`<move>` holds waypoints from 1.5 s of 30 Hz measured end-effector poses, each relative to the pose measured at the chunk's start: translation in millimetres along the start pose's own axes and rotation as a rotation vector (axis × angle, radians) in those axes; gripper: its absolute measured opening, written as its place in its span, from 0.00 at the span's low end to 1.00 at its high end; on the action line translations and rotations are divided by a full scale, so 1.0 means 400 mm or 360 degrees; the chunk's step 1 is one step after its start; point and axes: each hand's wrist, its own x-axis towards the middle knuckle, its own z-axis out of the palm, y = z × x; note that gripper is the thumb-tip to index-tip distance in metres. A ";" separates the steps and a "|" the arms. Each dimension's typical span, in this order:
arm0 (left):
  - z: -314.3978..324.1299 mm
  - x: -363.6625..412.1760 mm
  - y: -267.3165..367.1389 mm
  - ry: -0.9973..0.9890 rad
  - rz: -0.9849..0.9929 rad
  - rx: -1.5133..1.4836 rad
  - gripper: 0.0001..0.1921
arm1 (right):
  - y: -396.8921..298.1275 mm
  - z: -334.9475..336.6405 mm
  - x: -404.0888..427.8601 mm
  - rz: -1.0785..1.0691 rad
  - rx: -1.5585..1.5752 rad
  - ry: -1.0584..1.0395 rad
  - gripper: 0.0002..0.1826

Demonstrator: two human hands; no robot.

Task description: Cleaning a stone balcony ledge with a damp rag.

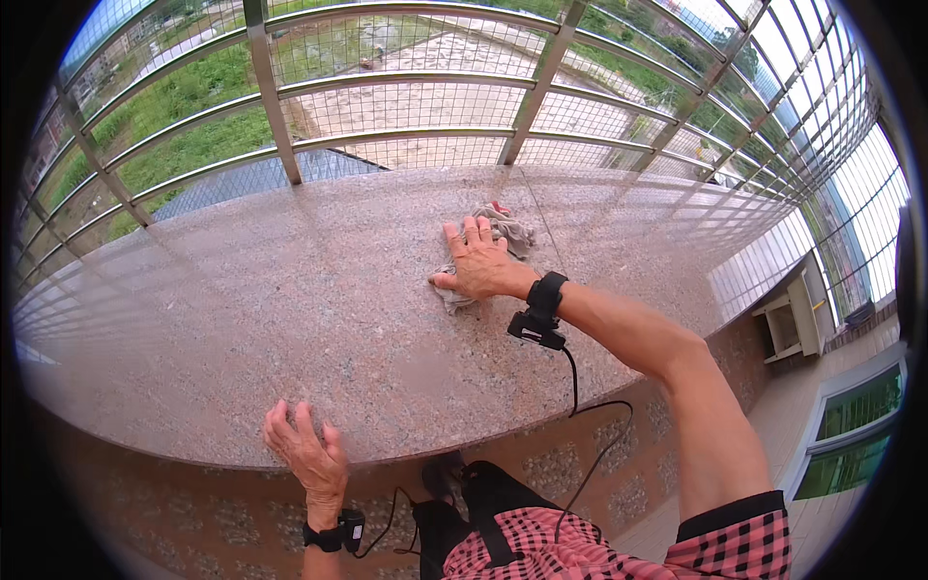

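My right hand [478,264] presses flat on a crumpled grey cloth [513,230], which lies on a speckled pinkish granite ledge [362,290]. Folds of the cloth stick out past the fingertips and below the thumb, and a small red bit shows at its far edge. The palm hides the middle of the cloth. Close to the ledge's front edge, my left hand [308,449] rests with its fingers apart and slightly bent, holding nothing. Each wrist wears a black strap with a small device; the right one [540,312] trails a cable.
A metal railing with wire mesh [399,80] rises along the ledge's far side. A joint line [540,214] crosses the granite right of the cloth. Black cables [605,449] hang before my body. At right stand a pale open cabinet [790,319] and a green-paned window [855,428].
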 end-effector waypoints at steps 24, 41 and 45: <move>-0.001 -0.007 -0.009 -0.0102 -0.0146 -0.0072 0.20 | -0.201 -0.046 0.392 -0.0429 0.0062 0.0252 0.47; -0.010 0.000 -0.009 -0.0139 -0.0133 -0.0176 0.18 | -0.631 0.030 0.470 -0.1759 0.0130 0.0349 0.40; -0.014 -0.005 -0.012 -0.0117 -0.0179 -0.0146 0.18 | -0.552 0.025 0.458 -0.1738 0.0185 0.0465 0.34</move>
